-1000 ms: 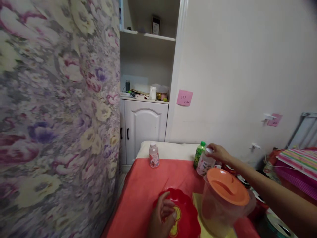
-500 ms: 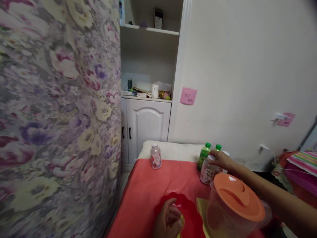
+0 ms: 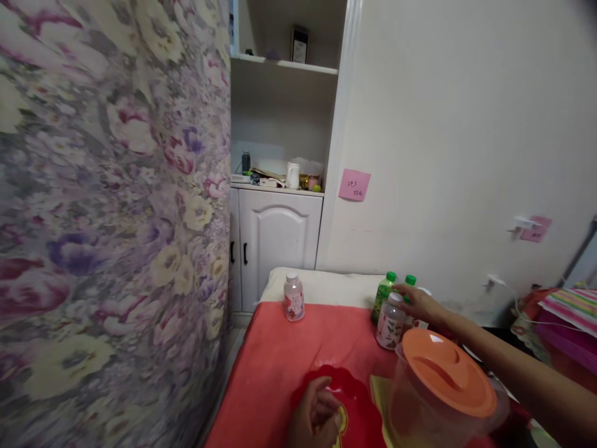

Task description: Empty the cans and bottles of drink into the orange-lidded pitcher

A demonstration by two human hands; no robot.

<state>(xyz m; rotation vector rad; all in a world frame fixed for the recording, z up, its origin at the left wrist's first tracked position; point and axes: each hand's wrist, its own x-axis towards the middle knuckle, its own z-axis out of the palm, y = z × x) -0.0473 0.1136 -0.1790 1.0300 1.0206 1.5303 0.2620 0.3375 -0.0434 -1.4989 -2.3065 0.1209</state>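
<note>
My right hand [image 3: 420, 305] reaches across the red cloth [image 3: 280, 361] and closes round the top of a small clear bottle with a pale floral label [image 3: 388, 322]. Two green-capped bottles [image 3: 383, 296] stand just behind it, touching or nearly so. My left hand [image 3: 316, 417] rests with curled fingers on the rim of a red scalloped plate [image 3: 354, 398] at the bottom edge. A clear jug with an orange lid [image 3: 445, 379] stands right of the plate, in front of my right forearm. Another small bottle with a pink label [image 3: 293, 297] stands alone at the cloth's far left.
A floral curtain [image 3: 112, 218] fills the left half of the view. Behind the table stands a white cabinet [image 3: 275, 242] with cluttered shelves. A pink sticky note [image 3: 354, 185] is on the wall. Striped fabric [image 3: 569, 305] lies at the right.
The view shifted slightly. My right hand tipped the floral bottle a second ago and now holds it upright beside the green bottles. My left hand stayed on the plate.
</note>
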